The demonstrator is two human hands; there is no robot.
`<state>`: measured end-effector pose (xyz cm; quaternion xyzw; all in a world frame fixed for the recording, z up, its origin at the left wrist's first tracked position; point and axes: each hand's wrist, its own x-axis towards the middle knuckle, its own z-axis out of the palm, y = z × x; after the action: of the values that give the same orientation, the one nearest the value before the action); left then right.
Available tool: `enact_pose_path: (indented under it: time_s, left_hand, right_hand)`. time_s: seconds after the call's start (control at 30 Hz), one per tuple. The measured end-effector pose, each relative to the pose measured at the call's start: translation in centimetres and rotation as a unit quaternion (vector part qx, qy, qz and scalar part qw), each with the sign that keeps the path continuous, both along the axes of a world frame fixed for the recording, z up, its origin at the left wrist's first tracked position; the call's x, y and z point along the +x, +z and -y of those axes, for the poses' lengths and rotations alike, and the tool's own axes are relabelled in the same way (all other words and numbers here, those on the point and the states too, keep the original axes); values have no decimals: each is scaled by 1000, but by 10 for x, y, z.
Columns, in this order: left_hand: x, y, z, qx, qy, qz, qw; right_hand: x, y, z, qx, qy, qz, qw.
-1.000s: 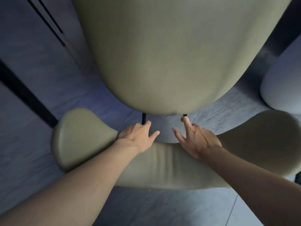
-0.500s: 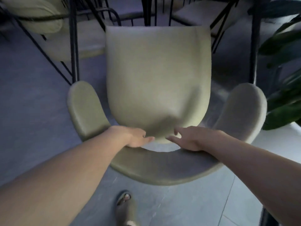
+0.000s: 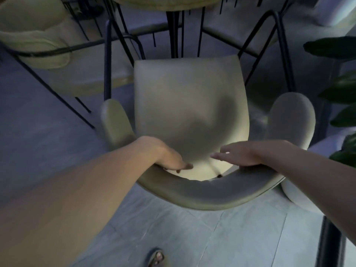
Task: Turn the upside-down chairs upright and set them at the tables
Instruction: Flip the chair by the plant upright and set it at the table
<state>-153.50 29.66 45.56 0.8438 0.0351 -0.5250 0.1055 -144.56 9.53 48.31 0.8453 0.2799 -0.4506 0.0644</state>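
A sandalled foot (image 3: 157,258) stands on the grey floor (image 3: 231,237) nearest. Beyond it, the left hand (image 3: 169,158) curls its fingers (image 3: 185,166) over the upright chair (image 3: 190,112) backrest; the right hand (image 3: 239,154) lies flat, fingers extended. Farther off is a table (image 3: 169,3) edge.

The pale olive armchair with curved backrest (image 3: 189,120) wears smooth, matt upholstery, leather-like, with a soft sheen near the seat's rear; thin black chair legs (image 3: 107,60) look like matt metal; the grey tiled floor (image 3: 221,237) appears smooth stone, faintly veined.
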Motion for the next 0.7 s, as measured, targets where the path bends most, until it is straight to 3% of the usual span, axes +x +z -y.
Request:
enact_pose_path:
  time_s: [0.4, 0.5, 0.6, 0.7]
  left_hand:
    - [2, 0, 23, -16, 94, -99, 990]
    - [0, -4, 26, -10, 101, -101, 990]
    - [3, 16, 22, -53, 158, -39, 985]
    - [-7, 43, 29, -68, 134, 143, 978]
  right_hand:
    - [-2, 0, 15, -83, 20, -42, 995]
    - [-8, -3, 21, -63, 4, -39, 997]
    - [-10, 17, 23, 60, 28, 83, 994]
    - [-21, 44, 28, 164, 2, 204, 965]
